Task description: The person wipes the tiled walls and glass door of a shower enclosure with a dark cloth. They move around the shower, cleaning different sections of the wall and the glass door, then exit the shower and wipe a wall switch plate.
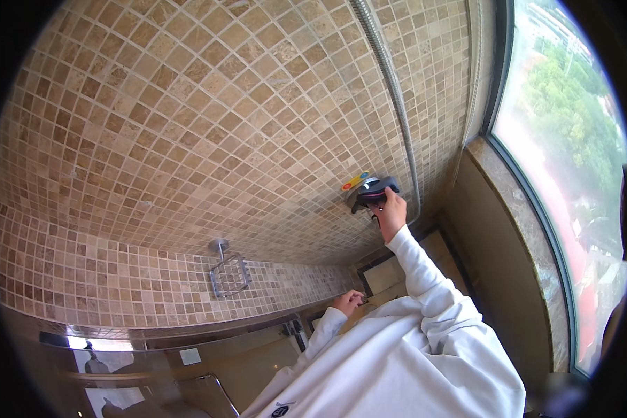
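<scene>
My right hand (393, 213) reaches out to the tiled wall, its fingers on a black and dark grey item (377, 192) with a thin pink line along it. I cannot tell exactly what this item is. It sits against a round metal shower valve plate (351, 197), covering much of it. Above the plate is a yellow label (355, 181) with a red and a blue dot. Lower down, close to my body, my left hand (348, 302) has its fingers loosely bent; whether anything is in them is hidden.
Right of the valve hangs a metal shower hose (392, 78). A wire soap basket (230, 276) juts from the mosaic tile wall (188, 130). A stone ledge (517, 219) runs below the window (559, 130) at right. A glass panel with a metal handle (222, 392) stands at lower left.
</scene>
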A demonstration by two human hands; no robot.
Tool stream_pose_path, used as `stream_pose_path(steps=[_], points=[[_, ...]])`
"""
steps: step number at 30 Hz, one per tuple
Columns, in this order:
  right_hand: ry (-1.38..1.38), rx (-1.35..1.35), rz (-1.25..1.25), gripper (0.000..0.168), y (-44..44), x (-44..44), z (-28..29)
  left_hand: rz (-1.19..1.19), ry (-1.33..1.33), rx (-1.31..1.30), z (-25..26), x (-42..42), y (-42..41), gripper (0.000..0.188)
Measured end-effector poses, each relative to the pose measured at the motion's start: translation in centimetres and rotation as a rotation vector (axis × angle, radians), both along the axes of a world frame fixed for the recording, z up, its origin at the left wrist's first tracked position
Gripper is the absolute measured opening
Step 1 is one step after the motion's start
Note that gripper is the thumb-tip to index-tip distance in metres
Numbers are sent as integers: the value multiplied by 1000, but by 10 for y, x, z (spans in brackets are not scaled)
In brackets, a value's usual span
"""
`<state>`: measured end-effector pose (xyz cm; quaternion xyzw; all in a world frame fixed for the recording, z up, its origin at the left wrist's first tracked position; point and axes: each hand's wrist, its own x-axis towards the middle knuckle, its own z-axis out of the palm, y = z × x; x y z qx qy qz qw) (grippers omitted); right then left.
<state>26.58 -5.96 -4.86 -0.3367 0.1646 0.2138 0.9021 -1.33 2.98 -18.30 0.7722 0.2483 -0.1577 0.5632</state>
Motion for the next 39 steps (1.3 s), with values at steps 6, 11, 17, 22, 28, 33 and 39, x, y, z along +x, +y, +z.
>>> stream_pose_path(steps=[6, 11, 17, 22, 28, 33, 39], points=[[31, 39, 246, 24, -16, 23, -16, 63, 28, 15, -15, 1, -24, 19], [69, -60, 355, 22, -11, 36, 1, 165, 76, -66, 8, 7, -55, 21], [-1, 78, 470, 19, -18, 46, 30, 204, 81, -43, -23, -11, -72, 22], [39, 283, 720, 20, 21, -2, 38, 169, 189, -38, -8, 2, -82, 23], [350, 336, 640, 30, -16, 13, -7, 232, 134, -5, 7, 8, -83, 24], [297, 391, 543, 29, -59, 25, 13, 192, 146, 44, 4, -4, -89, 24], [113, 26, 368, 30, -120, 56, -12, 238, 162, 32, 7, -10, -84, 24]])
